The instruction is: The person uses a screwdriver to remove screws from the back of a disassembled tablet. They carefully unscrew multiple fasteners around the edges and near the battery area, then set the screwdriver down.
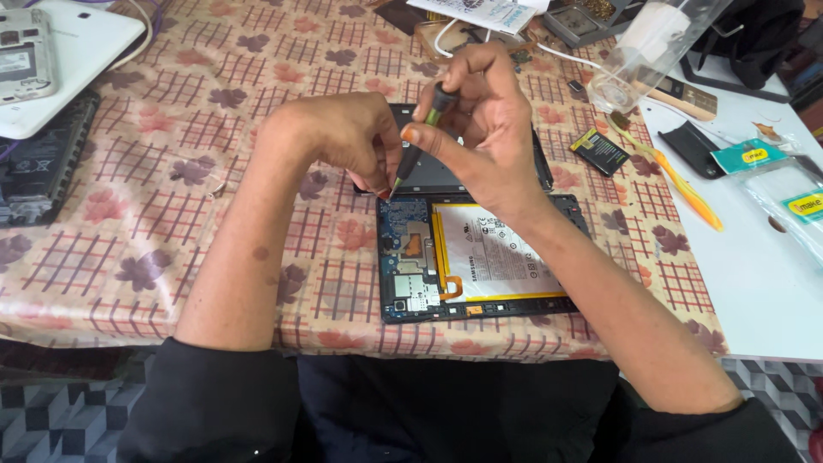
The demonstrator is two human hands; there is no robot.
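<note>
opened tablet lies back-off on the patterned desk, battery and circuit board exposed | right hand pinches a slim screwdriver, tip at the tablet's upper-left corner | left hand rests fingertips just beside that tip | yellow-orange tool lies right of the tablet | small black battery lies near the tablet's upper-right corner

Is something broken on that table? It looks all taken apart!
Yes, the tablet lies open with its back off, so the battery and blue circuit board show. The right hand holds a screwdriver with its tip at the board's top corner, and the left hand steadies it. Nothing looks spilled.
</note>
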